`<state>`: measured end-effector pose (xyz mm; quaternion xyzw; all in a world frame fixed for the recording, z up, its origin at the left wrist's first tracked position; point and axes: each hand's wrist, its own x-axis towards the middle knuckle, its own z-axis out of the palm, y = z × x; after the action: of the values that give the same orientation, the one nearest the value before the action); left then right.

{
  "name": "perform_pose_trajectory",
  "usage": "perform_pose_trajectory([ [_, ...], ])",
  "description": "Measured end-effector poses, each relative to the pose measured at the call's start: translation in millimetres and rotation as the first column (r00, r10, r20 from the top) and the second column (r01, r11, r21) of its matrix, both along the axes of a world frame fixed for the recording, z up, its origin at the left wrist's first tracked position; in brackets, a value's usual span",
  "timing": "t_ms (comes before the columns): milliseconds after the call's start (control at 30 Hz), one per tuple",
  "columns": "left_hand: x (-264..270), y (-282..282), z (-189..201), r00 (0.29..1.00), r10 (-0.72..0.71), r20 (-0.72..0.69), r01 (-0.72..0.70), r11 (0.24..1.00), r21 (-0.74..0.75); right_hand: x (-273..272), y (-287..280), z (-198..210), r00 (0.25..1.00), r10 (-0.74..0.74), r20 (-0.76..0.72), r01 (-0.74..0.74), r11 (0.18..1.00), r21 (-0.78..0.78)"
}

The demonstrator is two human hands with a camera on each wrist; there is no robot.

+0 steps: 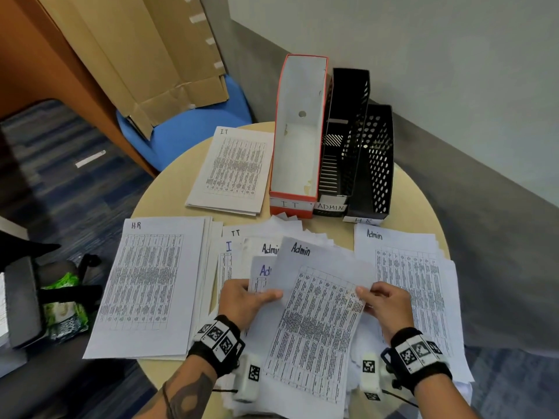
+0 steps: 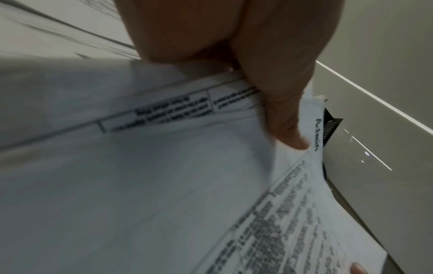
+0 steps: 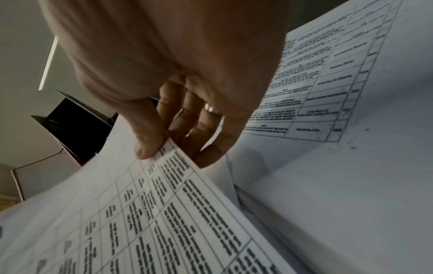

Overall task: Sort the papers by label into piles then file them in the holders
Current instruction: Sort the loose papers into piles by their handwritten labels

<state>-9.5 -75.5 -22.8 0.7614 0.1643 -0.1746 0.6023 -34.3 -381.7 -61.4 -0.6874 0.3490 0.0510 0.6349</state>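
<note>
A sheet labelled Admin (image 1: 314, 322) is lifted off the unsorted heap (image 1: 257, 249) in front of me. My right hand (image 1: 384, 300) pinches its right edge, thumb on top and fingers beneath, as the right wrist view shows on the sheet (image 3: 164, 213). My left hand (image 1: 245, 297) pinches the left side of the paper; the thumb (image 2: 286, 118) presses on the sheets (image 2: 164, 166). Sorted piles lie around: HR pile (image 1: 145, 282) at left, IT pile (image 1: 233, 170) behind, Admin pile (image 1: 414, 282) at right.
Three holders stand at the back of the round table (image 1: 169, 189): a red one marked IT (image 1: 298, 134), a black one marked ADMIN (image 1: 341, 137) and a black perforated one marked HR (image 1: 375, 164). A blue chair (image 1: 187, 128) with cardboard stands beyond the table.
</note>
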Motion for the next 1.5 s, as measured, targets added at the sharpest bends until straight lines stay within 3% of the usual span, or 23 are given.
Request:
perform_pose_trajectory([
  [100, 3.5, 5.7, -8.1, 0.998, -0.051, 0.024, 0.048, 0.993, 0.105, -0.2, -7.1, 0.6, 1.000, 0.014, 0.000, -0.014, 1.000, -0.018],
  [200, 7.9, 12.8, -18.1, 0.995, -0.049, 0.089, 0.041, 0.995, 0.095, -1.1, -15.4, 3.6, 1.000, 0.001, 0.014, -0.001, 1.000, -0.001],
  [300, 7.4, 14.0, -19.4, 0.976, -0.015, 0.215, -0.027, 0.982, 0.189, -1.6, -19.0, 10.4, 0.999, 0.003, 0.040, -0.004, 1.000, 0.023],
  [400, 8.7, 9.7, -13.9, 0.945, -0.066, 0.321, -0.021, 0.965, 0.261, 0.6, -18.0, 14.0, 0.999, 0.002, 0.040, -0.003, 1.000, 0.017],
  [533, 16.4, 6.4, -15.8, 0.971, -0.093, 0.219, 0.056, 0.984, 0.169, 5.9, -12.0, 13.8, 0.999, 0.038, 0.018, -0.038, 0.999, -0.013],
  [633, 15.2, 1.4, 0.1, 0.961, -0.226, 0.158, 0.225, 0.974, 0.027, 9.3, -7.0, 13.6, 0.999, 0.036, 0.017, -0.035, 0.998, -0.044],
  [767, 13.8, -2.7, 2.9, 0.943, -0.295, 0.154, 0.276, 0.952, 0.130, 11.3, -3.7, 13.4, 0.999, 0.040, 0.021, -0.039, 0.998, -0.057],
  [1200, 12.6, 3.5, -3.2, 0.993, 0.091, 0.076, -0.092, 0.996, 0.017, 6.4, -10.9, 7.5, 0.990, -0.095, 0.103, 0.095, 0.995, 0.001],
  [1333, 15.0, 15.1, -9.5, 0.985, 0.170, 0.019, -0.170, 0.985, 0.006, -0.6, -28.5, 6.6, 0.980, -0.176, 0.092, 0.159, 0.973, 0.169],
  [1500, 16.7, 24.8, -15.9, 0.993, 0.094, 0.071, -0.100, 0.991, 0.088, -6.2, -47.7, 12.2, 0.995, -0.061, 0.082, 0.023, 0.915, 0.402],
])
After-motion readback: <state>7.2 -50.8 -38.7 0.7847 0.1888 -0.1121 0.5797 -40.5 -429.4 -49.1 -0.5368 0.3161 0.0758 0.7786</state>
